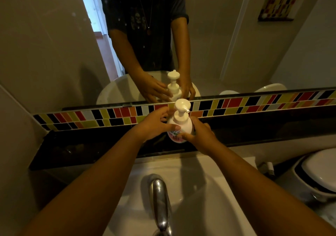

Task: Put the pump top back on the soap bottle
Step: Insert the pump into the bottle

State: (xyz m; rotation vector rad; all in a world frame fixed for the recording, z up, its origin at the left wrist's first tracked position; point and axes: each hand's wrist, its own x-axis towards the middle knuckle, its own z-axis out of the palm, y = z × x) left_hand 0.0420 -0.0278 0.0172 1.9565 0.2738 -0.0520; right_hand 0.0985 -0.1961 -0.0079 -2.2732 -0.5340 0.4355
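Note:
A white soap bottle [181, 128] with a pink label stands upright on the dark ledge [91, 144] behind the sink. Its white pump top [182, 106] sits on the bottle's neck, head up. My left hand [156, 124] wraps the bottle's left side, thumb across the front. My right hand [200, 133] holds the right side and lower front, thumb on the label. Both hands touch the bottle body, not the pump head. The mirror above repeats the bottle and hands.
A white sink [190, 190] with a chrome tap [160, 199] lies below the ledge. A band of coloured tiles [254, 102] runs under the mirror [54, 44]. A toilet with a white lid [320, 170] stands at the right.

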